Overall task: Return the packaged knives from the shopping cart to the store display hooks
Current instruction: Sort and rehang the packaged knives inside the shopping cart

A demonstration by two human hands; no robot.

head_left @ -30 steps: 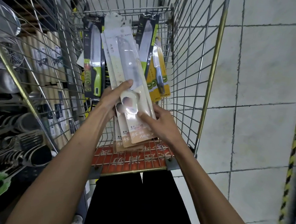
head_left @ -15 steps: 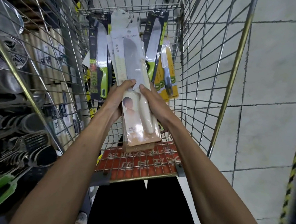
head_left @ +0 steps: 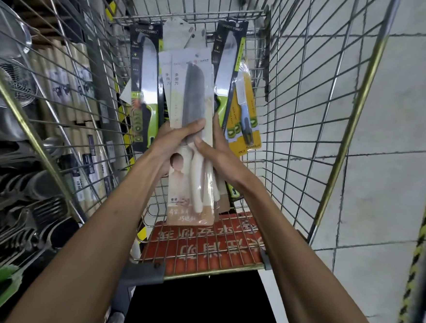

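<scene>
Over the shopping cart [head_left: 353,115], I am gripping a stack of white knife packs [head_left: 196,92] around its middle with my left hand [head_left: 175,138] and right hand [head_left: 220,154].

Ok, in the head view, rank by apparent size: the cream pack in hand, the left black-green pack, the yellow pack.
1. cream pack, nearest the camera, so its lead is unsure.
2. left black-green pack.
3. yellow pack, clearly smallest.
</scene>
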